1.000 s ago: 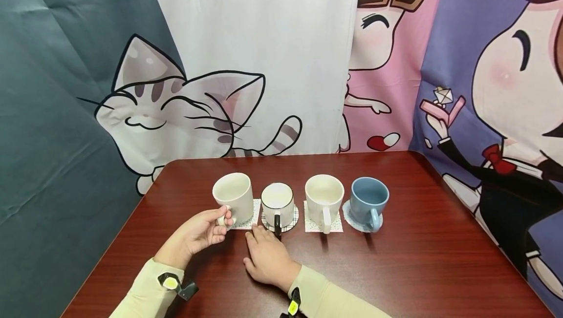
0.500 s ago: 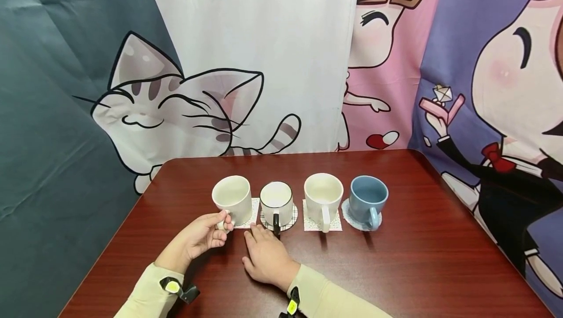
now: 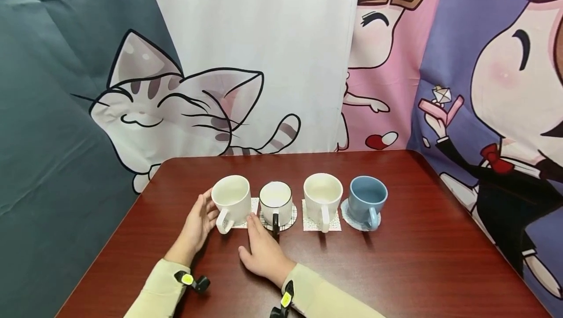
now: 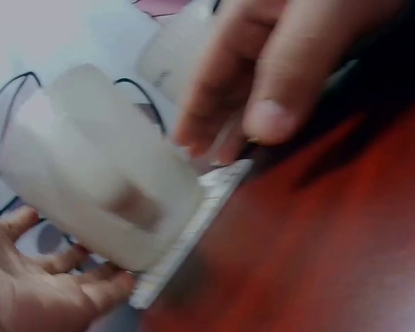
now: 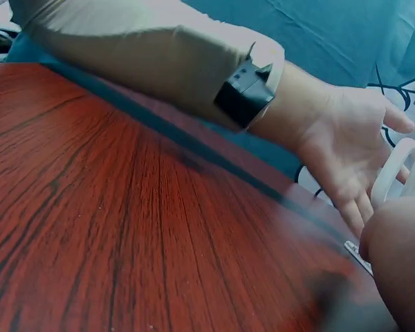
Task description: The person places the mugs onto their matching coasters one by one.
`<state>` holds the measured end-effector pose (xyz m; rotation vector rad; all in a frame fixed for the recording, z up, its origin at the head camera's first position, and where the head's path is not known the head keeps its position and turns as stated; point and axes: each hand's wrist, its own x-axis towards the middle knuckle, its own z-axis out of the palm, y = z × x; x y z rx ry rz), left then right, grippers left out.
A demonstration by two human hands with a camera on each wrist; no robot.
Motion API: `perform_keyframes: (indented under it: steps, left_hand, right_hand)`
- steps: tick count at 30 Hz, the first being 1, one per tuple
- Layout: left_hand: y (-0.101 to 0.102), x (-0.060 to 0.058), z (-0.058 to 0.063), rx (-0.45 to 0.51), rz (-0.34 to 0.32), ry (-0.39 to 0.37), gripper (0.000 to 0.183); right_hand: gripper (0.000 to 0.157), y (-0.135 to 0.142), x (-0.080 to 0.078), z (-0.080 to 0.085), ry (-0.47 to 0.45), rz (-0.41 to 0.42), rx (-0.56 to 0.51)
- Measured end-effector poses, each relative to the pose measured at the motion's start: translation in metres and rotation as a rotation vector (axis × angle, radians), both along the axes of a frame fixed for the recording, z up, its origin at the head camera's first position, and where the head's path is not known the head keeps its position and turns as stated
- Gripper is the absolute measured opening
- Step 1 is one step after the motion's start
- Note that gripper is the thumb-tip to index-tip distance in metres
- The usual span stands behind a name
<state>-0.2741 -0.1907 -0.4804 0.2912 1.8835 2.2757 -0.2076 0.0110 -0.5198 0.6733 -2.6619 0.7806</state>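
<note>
A white mug stands at the left end of a row, on a square patterned coaster, with its handle toward me. My left hand is at the mug's left side, its fingers extended along the wall; in the left wrist view those fingers reach low on the mug. Right hand lies in front of the coaster, fingers extended, fingertips at its right front corner. Beside it is a smaller white mug with a black handle and rim. The right wrist view shows the left palm behind the mug's handle.
To the right stand a ribbed white mug on a square coaster and a blue mug on a round blue coaster. All are on a reddish-brown wooden table. A cartoon-printed cloth hangs behind.
My left hand has let go of the left mug's handle and moved to its left side. My right hand has shifted slightly, its fingertips nearer the left mug's coaster.
</note>
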Motion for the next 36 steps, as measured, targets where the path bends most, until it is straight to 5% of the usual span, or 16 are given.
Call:
perform_keyframes:
  steps: [3, 11, 15, 21, 36]
  left_hand:
    - [0.007, 0.005, -0.015, 0.070, -0.043, 0.043, 0.065]
    - [0.016, 0.011, -0.027, -0.017, 0.066, 0.212, 0.056]
    - [0.019, 0.010, -0.027, -0.069, 0.117, 0.175, 0.059]
    - [0.020, 0.007, -0.028, -0.118, 0.104, 0.167, 0.060]
    - [0.024, 0.006, -0.027, -0.142, 0.124, 0.167, 0.062]
  right_hand:
    - [0.074, 0.000, -0.002, -0.002, 0.032, 0.014, 0.028]
    - [0.073, -0.004, -0.001, -0.001, 0.101, -0.048, 0.098]
    - [0.072, -0.006, -0.001, -0.001, 0.122, -0.062, 0.113]
    - [0.073, -0.009, -0.003, -0.001, 0.163, -0.112, 0.160]
    - [0.075, -0.013, -0.006, 0.008, 0.080, -0.187, 0.263]
